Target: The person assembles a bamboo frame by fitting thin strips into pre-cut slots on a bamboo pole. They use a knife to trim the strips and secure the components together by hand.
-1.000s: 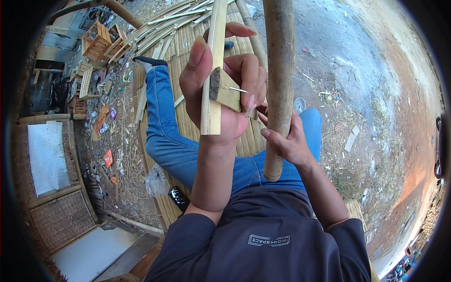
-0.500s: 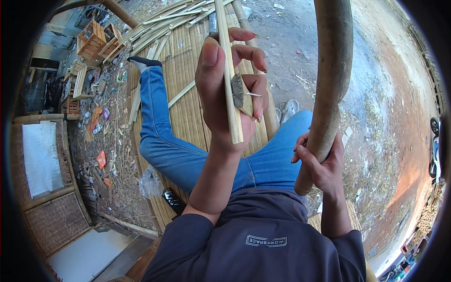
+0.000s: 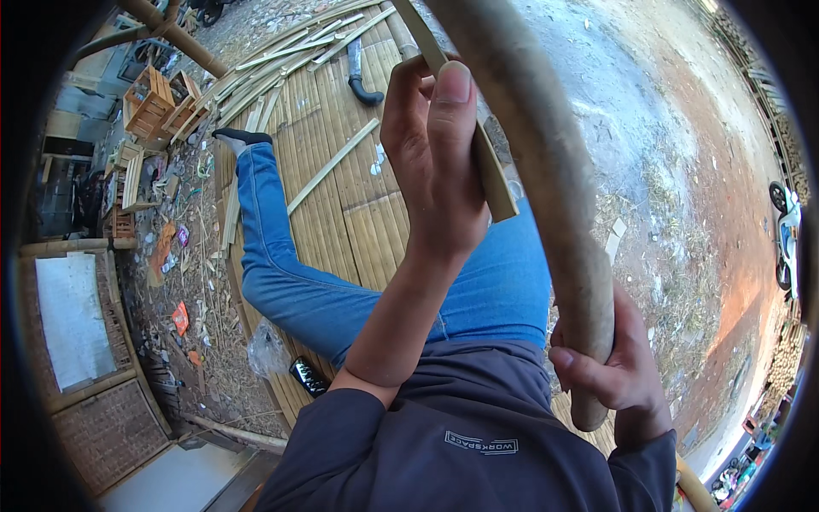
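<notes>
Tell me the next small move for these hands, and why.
Probably ease the thick wooden stick, gripped low by the right hand, slightly rightward: in this view it slants up close beside the left hand and the thin wooden strip held there, so more clearance seems prudent.

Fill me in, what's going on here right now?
The person's left hand holds a thin, flat slat up, thumb on the near side. The right hand grips a thick, rounded pole near its lower end. Whether pole and slat touch is unclear. Beyond, a dark, curved-handled tool and loose slats lie on the bamboo platform.
</notes>
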